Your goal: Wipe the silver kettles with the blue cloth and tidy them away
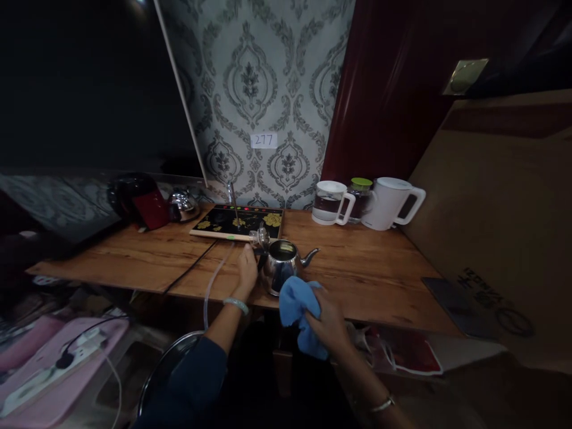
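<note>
Kettle (277,275) of mirror-bright metal, round-bellied and open at the top with a curved spout, sits at the front edge of the wood-grained table (366,280), just before a glossy black hob (218,218) patterned with gold flowers. Of the hands, the left (247,267) is curled at its dark handle, while the right (330,319) is bunched round a soft blue cloth (297,298) close by the belly. "277" reads from a white slip (263,140) on scrolled grey wallpaper (250,77), and the brown carton (500,196) bears upside-down dark print, too dim to make out.
</note>
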